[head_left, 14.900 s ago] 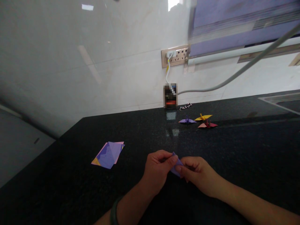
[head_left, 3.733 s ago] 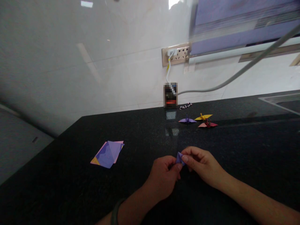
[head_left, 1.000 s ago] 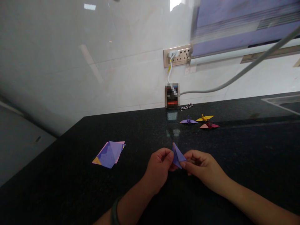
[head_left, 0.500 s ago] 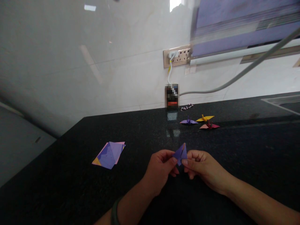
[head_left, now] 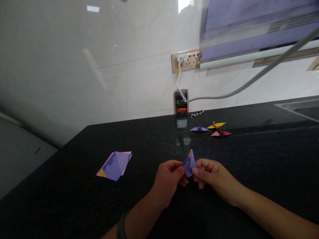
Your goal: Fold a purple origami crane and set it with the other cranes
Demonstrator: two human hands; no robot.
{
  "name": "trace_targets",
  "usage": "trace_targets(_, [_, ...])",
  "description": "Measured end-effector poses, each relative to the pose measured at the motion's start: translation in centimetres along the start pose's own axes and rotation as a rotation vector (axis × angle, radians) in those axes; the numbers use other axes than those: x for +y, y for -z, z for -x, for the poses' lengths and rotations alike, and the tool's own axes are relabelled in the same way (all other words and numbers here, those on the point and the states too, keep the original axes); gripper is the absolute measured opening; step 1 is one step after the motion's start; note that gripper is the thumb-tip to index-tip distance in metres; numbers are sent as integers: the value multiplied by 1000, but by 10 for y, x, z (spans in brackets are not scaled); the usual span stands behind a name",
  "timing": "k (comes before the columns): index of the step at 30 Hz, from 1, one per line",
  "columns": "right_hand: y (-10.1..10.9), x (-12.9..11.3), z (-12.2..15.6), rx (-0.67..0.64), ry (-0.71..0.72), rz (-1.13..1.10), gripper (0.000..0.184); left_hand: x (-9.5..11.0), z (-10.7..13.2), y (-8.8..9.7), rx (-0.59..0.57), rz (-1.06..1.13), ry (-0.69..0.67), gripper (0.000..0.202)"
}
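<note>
A small folded purple paper piece (head_left: pixel 189 162) stands point-up between my two hands, just above the black stone counter (head_left: pixel 261 159). My left hand (head_left: pixel 170 179) pinches its left side with thumb and forefinger. My right hand (head_left: pixel 213 176) pinches its right side, fingers curled. A dark band sits on my left wrist (head_left: pixel 121 227).
A stack of purple and pink paper sheets (head_left: pixel 115 164) lies to the left. Three folded paper cranes, purple (head_left: pixel 198 128), yellow (head_left: pixel 215 125) and red (head_left: pixel 220 133), sit farther back. A small dark device (head_left: pixel 181 102) leans on the wall under a socket strip (head_left: pixel 185 60).
The purple piece has been turned and raised between my fingers; its point now stands more upright. Both hands stay in nearly the same place.
</note>
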State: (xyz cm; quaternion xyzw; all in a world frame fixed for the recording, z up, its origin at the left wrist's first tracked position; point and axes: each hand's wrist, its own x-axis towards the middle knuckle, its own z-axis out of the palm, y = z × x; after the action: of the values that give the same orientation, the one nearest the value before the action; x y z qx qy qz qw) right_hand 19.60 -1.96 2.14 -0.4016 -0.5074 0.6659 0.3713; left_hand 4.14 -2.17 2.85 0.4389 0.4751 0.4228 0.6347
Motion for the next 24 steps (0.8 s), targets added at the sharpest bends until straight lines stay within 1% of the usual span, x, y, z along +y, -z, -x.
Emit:
trace_targets(3, [1,0,0,35,26,4,25,0,1,-1,-25,-11,-25,20])
trace_targets(5, [3,1,0,66,42,18,25,0,2,-1,-71,39,-34,22])
trace_targets(8, [4,2,-1,78,42,31,26,0,3,-1,-126,134,-4,25])
trace_targets(10, [4,2,0,67,30,41,27,0,3,0,-105,127,21,21])
trace_targets(14, [2,-1,0,29,8,69,27,2,1,0,-38,19,25,18])
trace_targets(18, [2,-2,0,-10,38,76,26,4,0,0,-37,4,17,16])
trace_targets(24, [4,2,0,-20,46,72,28,5,3,-1,-13,-22,-13,17])
